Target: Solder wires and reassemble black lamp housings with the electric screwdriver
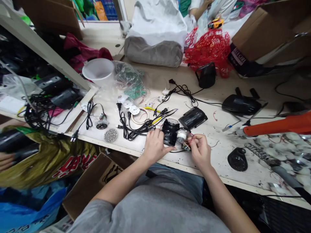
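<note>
My left hand (155, 145) grips the left side of a black plastic housing (170, 131) near the table's front edge, its thumb along the bottom. Against the housing's right side rests a small white-and-silver motor (181, 135). My right hand (200, 148) is closed in a pinch on thin red wires (191, 137) beside the motor. Just left of those fingertips is a small green circuit board (186, 146); whether they touch it I cannot tell. Behind the housing lies a black curved shell (193, 117). Black power cords (136, 131) with plugs are bunched to the left.
A dish of small screws (110, 135) and a corded motor part (101, 122) lie left. An orange-handled electric tool (277, 124) and a soldering iron in its coil stand (263, 155) are right, beside several motors (286, 145). An open cardboard box (92, 184) stands below the edge.
</note>
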`<state>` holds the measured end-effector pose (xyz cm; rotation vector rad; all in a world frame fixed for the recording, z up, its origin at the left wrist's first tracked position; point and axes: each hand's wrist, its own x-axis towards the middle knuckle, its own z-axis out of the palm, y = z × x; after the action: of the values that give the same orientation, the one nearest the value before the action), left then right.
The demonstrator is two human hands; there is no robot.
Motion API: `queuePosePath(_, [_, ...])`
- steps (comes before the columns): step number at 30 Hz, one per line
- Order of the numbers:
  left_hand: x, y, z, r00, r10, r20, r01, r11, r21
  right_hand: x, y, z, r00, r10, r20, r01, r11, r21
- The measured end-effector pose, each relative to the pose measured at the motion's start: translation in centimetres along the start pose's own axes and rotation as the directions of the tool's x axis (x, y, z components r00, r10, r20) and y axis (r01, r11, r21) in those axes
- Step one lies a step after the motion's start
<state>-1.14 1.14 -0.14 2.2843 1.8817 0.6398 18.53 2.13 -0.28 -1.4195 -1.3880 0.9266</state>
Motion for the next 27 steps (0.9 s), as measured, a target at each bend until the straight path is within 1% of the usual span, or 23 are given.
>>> queuePosePath(3, [-0.1, -0.2, -0.1, 1.0, 0.007, -0.031, -0.008, 1.0, -0.006, 0.4, 0.6, -2.0, 0.999, 0.015, -0.044, -0.015, 1.0, 0.021])
queuePosePath(6, [-0.2, 0.1, -0.4, 1.0, 0.015, -0.022, -0.015, 1.0, 0.003, 0.6, 0.6, -3.6, 0.997, 0.031, -0.067, -0.028, 0.998, 0.048])
queuePosePath(9, [-0.2, 0.6, -0.7, 1.0, 0.001, 0.015, -0.001, 1.0, -0.027, 0.5, -0.2, -4.1, 0.997, 0.048, -0.066, -0.042, 0.996, 0.084])
queuePosePath(11, [-0.1, 0.9, -0.8, 1.0, 0.005, 0.011, -0.004, 0.994, -0.109, 0.6, -0.9, -3.5, 0.997, 0.068, -0.046, -0.062, 0.99, 0.125])
queuePosePath(13, [0.1, 1.2, -0.8, 1.0, 0.006, -0.009, -0.008, 0.975, -0.22, 0.9, -1.4, -2.5, 0.995, 0.101, 0.002, -0.099, 0.979, 0.179])
queuePosePath(15, [0.3, 1.4, -0.8, 1.0, 0.003, -0.02, -0.009, 0.947, -0.322, 1.5, -1.7, -1.3, 0.987, 0.145, 0.063, -0.156, 0.96, 0.233])
queuePosePath(17, [0.4, 1.6, -0.8, 1.0, 0.006, -0.019, -0.013, 0.921, -0.389, 2.2, -1.8, -0.2, 0.975, 0.195, 0.107, -0.217, 0.937, 0.275])
queuePosePath(19, [0.4, 1.7, -0.9, 1.0, 0.015, -0.018, -0.021, 0.905, -0.424, 2.7, -1.9, 0.5, 0.961, 0.245, 0.126, -0.272, 0.915, 0.299])
queuePosePath(22, [0.4, 1.8, -1.1, 1.0, 0.022, -0.018, -0.028, 0.9, -0.436, 2.9, -1.8, 0.9, 0.943, 0.302, 0.14, -0.331, 0.894, 0.301])
queuePosePath(27, [0.1, 1.8, -0.8, 0.999, 0.027, -0.033, -0.039, 0.889, -0.455, 2.5, -1.6, 1.1, 0.94, 0.327, 0.099, -0.342, 0.904, 0.255])
